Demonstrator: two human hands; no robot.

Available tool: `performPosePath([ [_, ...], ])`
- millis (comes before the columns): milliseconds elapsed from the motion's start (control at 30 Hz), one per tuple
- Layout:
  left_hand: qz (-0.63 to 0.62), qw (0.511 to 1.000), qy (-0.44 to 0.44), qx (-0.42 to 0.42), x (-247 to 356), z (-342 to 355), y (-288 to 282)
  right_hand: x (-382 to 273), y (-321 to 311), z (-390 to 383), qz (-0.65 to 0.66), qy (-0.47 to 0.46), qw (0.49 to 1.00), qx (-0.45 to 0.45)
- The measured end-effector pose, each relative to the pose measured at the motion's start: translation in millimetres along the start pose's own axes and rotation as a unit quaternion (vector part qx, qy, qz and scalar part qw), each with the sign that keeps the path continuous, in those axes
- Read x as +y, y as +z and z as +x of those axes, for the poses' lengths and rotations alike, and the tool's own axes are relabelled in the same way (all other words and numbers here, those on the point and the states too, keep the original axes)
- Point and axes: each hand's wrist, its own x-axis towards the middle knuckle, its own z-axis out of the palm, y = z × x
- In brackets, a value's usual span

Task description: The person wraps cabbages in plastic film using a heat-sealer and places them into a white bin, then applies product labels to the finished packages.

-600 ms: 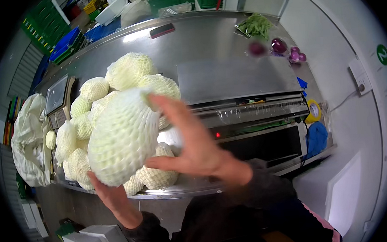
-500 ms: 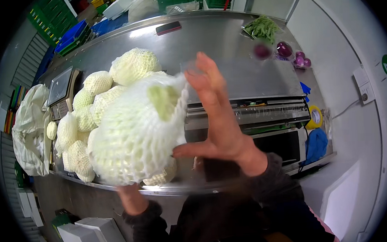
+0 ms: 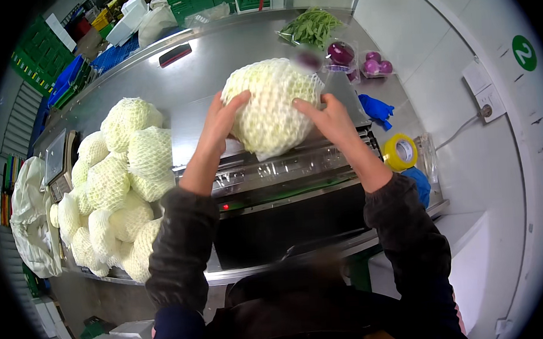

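Note:
A large, pale green cabbage [image 3: 271, 110] in a white foam net is held between my hands, over the film wrapping machine [image 3: 284, 172]. My left hand [image 3: 220, 120] grips its left side, thumb on top. Against its right side is my right hand [image 3: 331, 121], thumb also pressed on the net. The fingers beneath are partly hidden. To the left lies a pile of similar netted cabbages [image 3: 109, 184]. The machine's dark plate [image 3: 269, 232] lies between my forearms and the cabbage.
A scale [image 3: 59, 160] and a white bag [image 3: 32, 215] flank the pile. Farther back are a phone [image 3: 175, 55], leafy greens [image 3: 311, 28], a wrapped red cabbage [image 3: 341, 53] and packed purple onions [image 3: 377, 65]. Yellow tape [image 3: 400, 152] sits by the right wall.
The netted cabbage has moved from beside the pile rightward to over the machine. My right hand, open and apart before, now grips it together with my left. The view has shifted right.

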Motion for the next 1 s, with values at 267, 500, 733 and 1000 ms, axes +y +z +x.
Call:
performPosePath([
  [267, 0.234, 0.968, -0.090, -0.015, 6, 24, 7, 7, -19, -1, 0.027, 0.191, 0.976, -0.100],
  [500, 0.181, 0.982, -0.049, -0.013, -17, 6, -22, -4, -16, -16, 0.022, 0.123, 0.979, -0.161],
  [733, 0.707, 0.624, 0.304, -0.135, -6, -91, -109, 43, -123, -32, -0.389, -0.316, 0.847, -0.178],
  [1000, 0.626, 0.648, 0.383, -0.203, -17, -82, -72, 76, -108, -23, -0.334, -0.419, 0.811, -0.235],
])
